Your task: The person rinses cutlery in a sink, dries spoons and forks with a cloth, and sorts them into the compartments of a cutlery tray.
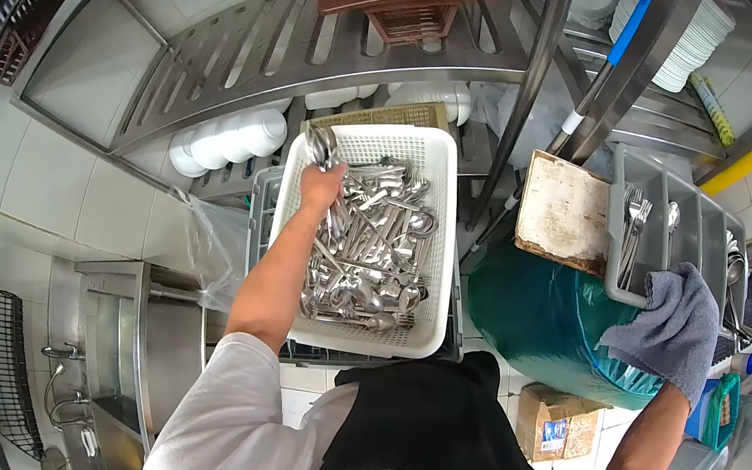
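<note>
The left hand (pixel 322 185) was clamped on a bunch of cutlery (pixel 320 142) above the far left part of the white basket (pixel 368 346), among more loose cutlery (pixel 421 224). A grey cloth (pixel 673 317) hid the right hand, so its grip could not be told; the cloth overlapped the divided tray (pixel 630 297). Lower down, a carton (pixel 554 416) bore a blue-and-white label (pixel 553 435), too small to read.

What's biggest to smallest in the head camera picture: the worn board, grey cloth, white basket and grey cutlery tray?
1. White basket
2. Grey cutlery tray
3. Grey cloth and worn board: they look too alike to rank, because the cloth is crumpled.
</note>
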Demonstrator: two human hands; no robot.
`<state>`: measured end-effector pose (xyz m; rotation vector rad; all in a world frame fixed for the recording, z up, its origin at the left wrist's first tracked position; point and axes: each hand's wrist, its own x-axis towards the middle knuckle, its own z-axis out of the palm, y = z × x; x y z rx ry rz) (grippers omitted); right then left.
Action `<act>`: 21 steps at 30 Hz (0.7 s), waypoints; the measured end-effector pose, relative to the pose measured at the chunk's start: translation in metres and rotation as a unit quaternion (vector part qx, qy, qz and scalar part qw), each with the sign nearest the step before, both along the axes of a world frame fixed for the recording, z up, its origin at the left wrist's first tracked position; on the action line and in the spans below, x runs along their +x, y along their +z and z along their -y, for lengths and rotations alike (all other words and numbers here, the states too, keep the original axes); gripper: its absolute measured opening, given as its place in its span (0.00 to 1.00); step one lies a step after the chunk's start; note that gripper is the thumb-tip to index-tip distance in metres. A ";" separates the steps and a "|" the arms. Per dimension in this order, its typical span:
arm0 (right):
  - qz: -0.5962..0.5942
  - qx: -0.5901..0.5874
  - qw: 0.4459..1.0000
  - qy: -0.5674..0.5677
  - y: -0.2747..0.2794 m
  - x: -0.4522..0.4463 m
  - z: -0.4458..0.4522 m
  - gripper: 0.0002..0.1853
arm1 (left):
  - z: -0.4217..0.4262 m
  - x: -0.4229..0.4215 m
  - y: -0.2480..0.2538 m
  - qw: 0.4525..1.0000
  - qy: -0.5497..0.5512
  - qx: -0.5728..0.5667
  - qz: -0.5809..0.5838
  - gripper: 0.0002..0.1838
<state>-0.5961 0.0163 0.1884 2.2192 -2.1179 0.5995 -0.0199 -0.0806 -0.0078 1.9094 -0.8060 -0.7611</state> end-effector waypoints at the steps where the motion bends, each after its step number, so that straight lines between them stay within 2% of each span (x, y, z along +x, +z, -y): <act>1: -0.005 0.007 1.000 0.002 0.004 0.003 0.000 0.18 | 0.004 0.002 -0.006 1.000 -0.002 -0.003 0.000 0.17; 3: -0.015 0.017 1.000 -0.001 0.012 0.009 -0.005 0.17 | 0.010 0.003 -0.031 0.999 -0.010 0.050 -0.009 0.16; 4: -0.042 0.014 0.999 0.010 0.017 0.017 -0.008 0.17 | 0.012 0.002 -0.031 0.995 -0.023 0.078 0.050 0.16; 6: -0.070 0.009 0.997 0.023 0.018 0.019 -0.007 0.17 | 0.017 0.001 -0.031 0.990 -0.030 0.107 0.091 0.17; 8: 0.003 0.003 1.000 0.000 0.010 0.013 -0.005 0.17 | 0.016 -0.007 -0.019 0.981 -0.038 0.136 0.133 0.18; 10: -0.008 -0.001 1.000 -0.001 0.009 0.012 -0.004 0.18 | 0.012 -0.014 -0.010 0.991 -0.017 0.118 0.061 0.18; 13: 0.001 -0.014 1.000 -0.020 -0.005 0.000 0.000 0.18 | 0.037 0.010 -0.079 0.996 0.024 0.079 0.037 0.18; 14: 0.019 -0.020 0.999 -0.036 -0.009 -0.004 0.001 0.17 | 0.021 -0.013 -0.035 0.996 0.023 0.078 0.024 0.17; 15: 0.018 -0.020 0.999 -0.035 -0.007 -0.002 0.001 0.17 | 0.019 -0.021 -0.026 0.996 0.024 0.078 0.023 0.17; 18: 0.013 -0.025 1.000 -0.013 0.004 0.007 -0.002 0.17 | 0.017 -0.026 -0.020 0.995 0.027 0.083 -0.043 0.15; 20: 0.005 -0.007 1.000 -0.016 0.007 0.010 -0.002 0.17 | 0.018 -0.027 -0.027 0.987 0.032 0.051 -0.147 0.13; 21: 0.004 -0.007 1.000 -0.017 0.006 0.007 -0.002 0.17 | 0.020 -0.026 -0.029 0.987 0.031 0.052 -0.148 0.13</act>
